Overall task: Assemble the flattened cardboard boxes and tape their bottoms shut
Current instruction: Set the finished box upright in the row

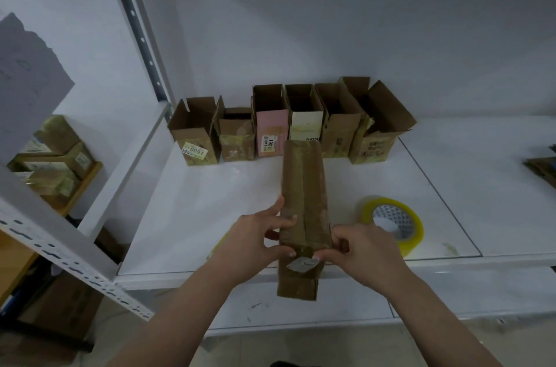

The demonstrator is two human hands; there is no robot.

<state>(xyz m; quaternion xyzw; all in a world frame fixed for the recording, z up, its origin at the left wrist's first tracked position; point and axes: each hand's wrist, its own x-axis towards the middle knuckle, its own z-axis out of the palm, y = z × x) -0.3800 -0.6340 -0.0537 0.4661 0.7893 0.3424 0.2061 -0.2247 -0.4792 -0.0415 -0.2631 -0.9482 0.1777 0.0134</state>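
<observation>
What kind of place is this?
Probably a stockroom or packing area: white metal shelving serves as the work surface, a row of opened cardboard boxes lines the wall, and a roll of packing tape lies ready.

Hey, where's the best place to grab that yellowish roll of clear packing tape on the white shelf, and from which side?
Probably from above: the yellowish roll of clear packing tape lies flat on the white shelf, its open core facing up. Hook fingers into the core with the thumb on the outer rim. It sits just right of the right hand, so that hand looks nearest, though both now hold the long brown cardboard box.
</observation>
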